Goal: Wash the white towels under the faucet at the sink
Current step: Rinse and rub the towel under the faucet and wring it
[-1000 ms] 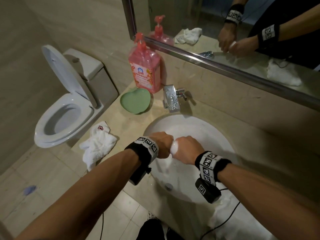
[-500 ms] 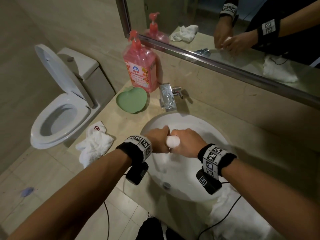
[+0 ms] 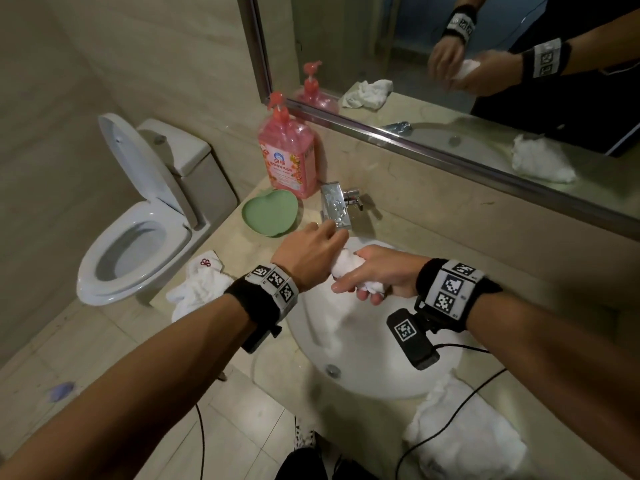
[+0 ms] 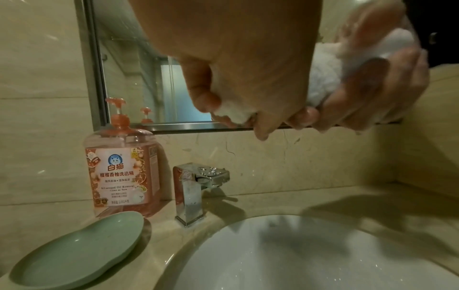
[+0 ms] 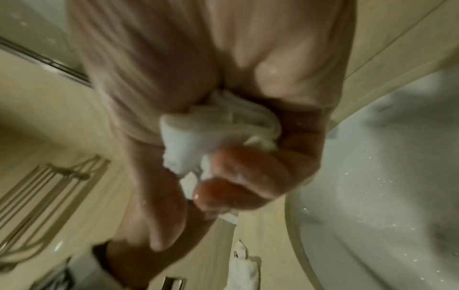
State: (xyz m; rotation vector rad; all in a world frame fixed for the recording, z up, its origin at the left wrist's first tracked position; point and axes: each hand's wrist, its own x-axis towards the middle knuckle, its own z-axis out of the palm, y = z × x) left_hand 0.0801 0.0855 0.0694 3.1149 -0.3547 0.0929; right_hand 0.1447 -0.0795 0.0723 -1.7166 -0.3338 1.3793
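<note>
Wringing a towel over the basin

Your left hand (image 3: 313, 252) and right hand (image 3: 377, 273) each clench an end of the bunched, wet white towel (image 3: 346, 265) above the round white sink (image 3: 363, 368).

Head view downward over sink (image 3: 363, 382); wrist views close beneath hands, sharing it.

right wrist view smeared throughout; right hand (image 5: 248, 166) and the bunched white towel (image 5: 213, 135) show no clean edges. left hand (image 3: 311, 254) covers one end of the towel in the head view. faucet (image 3: 334, 206) spout mouth hidden from above. towel at the counter's near right (image 3: 464, 441) cut by the bottom edge. soap bottle (image 4: 121, 176) small print unreadable.
</note>
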